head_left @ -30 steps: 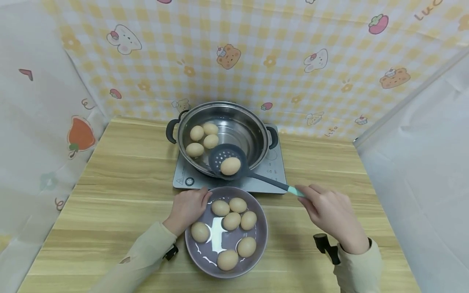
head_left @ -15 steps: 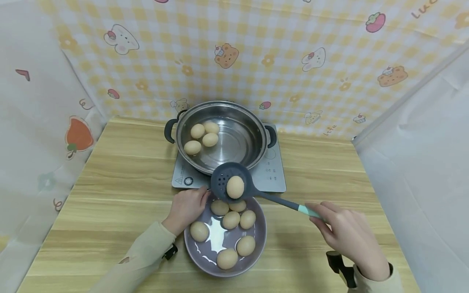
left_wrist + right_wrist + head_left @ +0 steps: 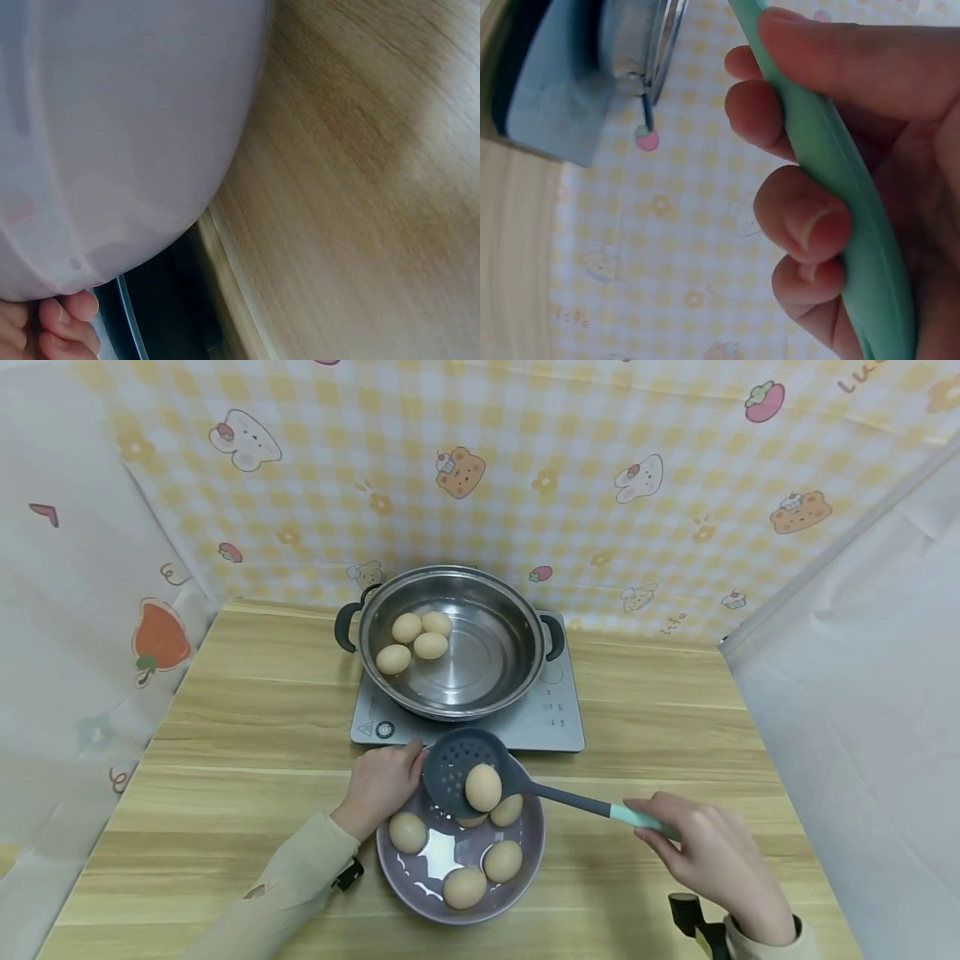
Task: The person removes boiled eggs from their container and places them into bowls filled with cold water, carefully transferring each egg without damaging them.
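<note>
My right hand (image 3: 716,856) grips the mint-green handle (image 3: 832,165) of a dark grey slotted skimmer (image 3: 452,758). One brown egg (image 3: 483,788) lies in the skimmer's head, which is over the far part of a purple-grey bowl (image 3: 534,852). Several eggs, such as one near egg (image 3: 464,887), lie in the bowl; those at its far side are hidden under the skimmer. My left hand (image 3: 381,783) holds the bowl's far left rim, its fingertips (image 3: 71,319) curled at the edge in the left wrist view.
Behind the bowl stands a two-handled steel pot (image 3: 487,672) on a flat grey induction cooker (image 3: 558,718). Several eggs (image 3: 430,646) sit at the pot's left side. Yellow checked cloth (image 3: 555,485) hangs behind the wooden table (image 3: 247,710), with white sheets (image 3: 862,693) on both sides.
The skimmer with its egg has moved from over the pot's near rim toward me, to over the bowl, and the right hand with it. The left hand stays at the bowl's rim.
</note>
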`<state>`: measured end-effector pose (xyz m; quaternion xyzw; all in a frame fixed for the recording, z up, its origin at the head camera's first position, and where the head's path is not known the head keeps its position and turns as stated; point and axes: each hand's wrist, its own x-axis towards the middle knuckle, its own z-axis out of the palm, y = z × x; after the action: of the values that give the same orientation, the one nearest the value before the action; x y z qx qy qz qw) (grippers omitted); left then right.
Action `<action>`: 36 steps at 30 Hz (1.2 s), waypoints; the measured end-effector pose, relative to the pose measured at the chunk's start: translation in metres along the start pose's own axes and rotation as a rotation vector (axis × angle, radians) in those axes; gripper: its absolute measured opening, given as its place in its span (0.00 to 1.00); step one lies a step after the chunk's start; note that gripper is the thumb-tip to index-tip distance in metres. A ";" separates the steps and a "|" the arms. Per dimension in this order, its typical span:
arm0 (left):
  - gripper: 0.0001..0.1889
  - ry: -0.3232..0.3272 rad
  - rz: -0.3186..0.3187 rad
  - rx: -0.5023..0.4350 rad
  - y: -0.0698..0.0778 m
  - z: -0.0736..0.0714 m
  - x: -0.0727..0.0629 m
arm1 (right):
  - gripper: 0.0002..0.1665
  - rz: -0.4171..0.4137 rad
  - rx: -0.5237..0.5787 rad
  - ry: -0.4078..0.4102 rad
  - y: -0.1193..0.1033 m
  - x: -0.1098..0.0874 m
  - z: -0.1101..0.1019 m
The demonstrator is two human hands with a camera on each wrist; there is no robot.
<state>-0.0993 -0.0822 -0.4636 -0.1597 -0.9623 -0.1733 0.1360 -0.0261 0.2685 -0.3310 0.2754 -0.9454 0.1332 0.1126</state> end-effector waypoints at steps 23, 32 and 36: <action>0.12 0.005 0.013 0.028 -0.001 0.001 0.001 | 0.24 -0.021 0.045 -0.004 0.017 -0.002 0.017; 0.12 0.004 0.009 0.025 -0.001 0.001 0.001 | 0.03 -0.115 0.088 0.062 0.022 0.001 0.020; 0.12 0.021 0.020 0.025 -0.002 0.001 0.000 | 0.03 -0.148 0.078 0.123 0.024 0.003 0.020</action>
<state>-0.1002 -0.0835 -0.4645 -0.1657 -0.9612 -0.1616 0.1499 -0.0446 0.2801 -0.3531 0.3401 -0.9078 0.1780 0.1692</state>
